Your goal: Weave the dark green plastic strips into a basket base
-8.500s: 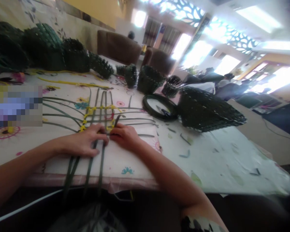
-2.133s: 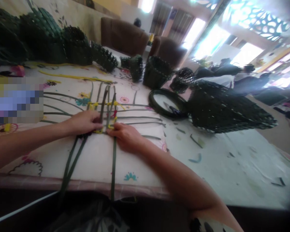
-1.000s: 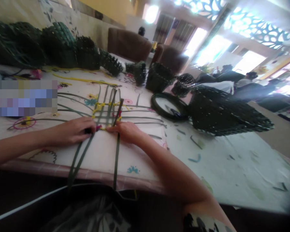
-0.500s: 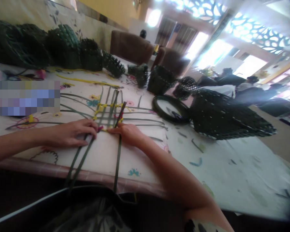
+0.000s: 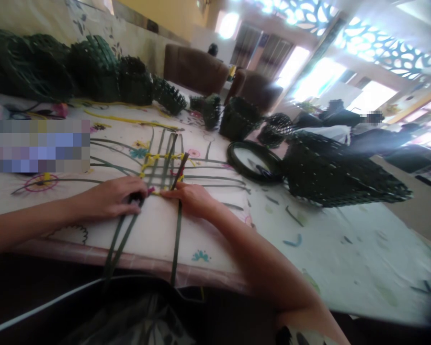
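A loose lattice of dark green strips (image 5: 160, 168), edged with yellow strip, lies flat on the table. At its near left corner my left hand (image 5: 125, 196) is closed, its fingers and thumb around dark green strips that run toward the table's front edge. My right hand (image 5: 192, 196) presses on the near right corner, index finger along the yellow edge, where a dark strip (image 5: 180, 170) stands up at a slant. Another long green strip (image 5: 177, 239) comes out under that hand toward me. What the right fingers pinch is partly hidden.
Dark woven baskets (image 5: 93, 67) line the table's back. A large one (image 5: 337, 167) lies at the right beside a round dark-rimmed tray (image 5: 233, 160). Strip scraps (image 5: 293, 215) are scattered on the tablecloth (image 5: 345, 268). Brown chairs (image 5: 196, 67) and seated people are beyond.
My left hand has shifted slightly to the right, with its fingers curled more around the strips. The near strip ends have swung a little to the right. My right hand stays almost in place.
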`<state>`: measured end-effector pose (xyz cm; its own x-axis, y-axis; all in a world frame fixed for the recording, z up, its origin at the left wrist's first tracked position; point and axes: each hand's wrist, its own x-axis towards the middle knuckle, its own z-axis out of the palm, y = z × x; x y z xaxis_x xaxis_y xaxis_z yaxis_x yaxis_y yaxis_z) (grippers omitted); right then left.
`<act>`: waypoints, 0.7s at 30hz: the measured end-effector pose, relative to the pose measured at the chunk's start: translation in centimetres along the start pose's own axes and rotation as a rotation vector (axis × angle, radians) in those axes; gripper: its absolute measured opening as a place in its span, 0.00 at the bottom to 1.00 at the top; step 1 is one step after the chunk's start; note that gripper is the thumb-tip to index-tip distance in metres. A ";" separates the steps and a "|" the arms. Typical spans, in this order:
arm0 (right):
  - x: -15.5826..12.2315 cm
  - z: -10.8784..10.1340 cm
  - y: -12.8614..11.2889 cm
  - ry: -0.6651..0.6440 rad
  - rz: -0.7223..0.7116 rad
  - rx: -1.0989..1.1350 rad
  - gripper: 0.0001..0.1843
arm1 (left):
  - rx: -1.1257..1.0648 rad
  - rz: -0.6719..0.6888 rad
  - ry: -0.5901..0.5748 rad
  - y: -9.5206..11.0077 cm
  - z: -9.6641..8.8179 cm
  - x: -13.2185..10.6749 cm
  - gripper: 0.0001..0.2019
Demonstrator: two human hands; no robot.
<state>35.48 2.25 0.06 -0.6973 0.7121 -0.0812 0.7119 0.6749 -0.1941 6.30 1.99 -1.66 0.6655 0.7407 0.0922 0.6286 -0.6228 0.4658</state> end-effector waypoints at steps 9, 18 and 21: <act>-0.1 0.3 0.2 0.012 -0.003 -0.025 0.36 | 0.029 -0.167 0.009 0.2 -0.4 1.0 0.18; -0.1 0.0 -0.1 -0.018 0.021 -0.013 0.34 | -0.010 -0.209 0.057 0.1 0.2 0.9 0.18; -0.1 0.0 -0.1 -0.019 0.028 -0.011 0.34 | -0.002 -0.151 0.082 -0.3 0.7 0.5 0.15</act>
<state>35.51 2.11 0.13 -0.6784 0.7271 -0.1050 0.7320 0.6569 -0.1805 6.70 2.39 -2.37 0.5285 0.8439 0.0922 0.7182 -0.5023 0.4815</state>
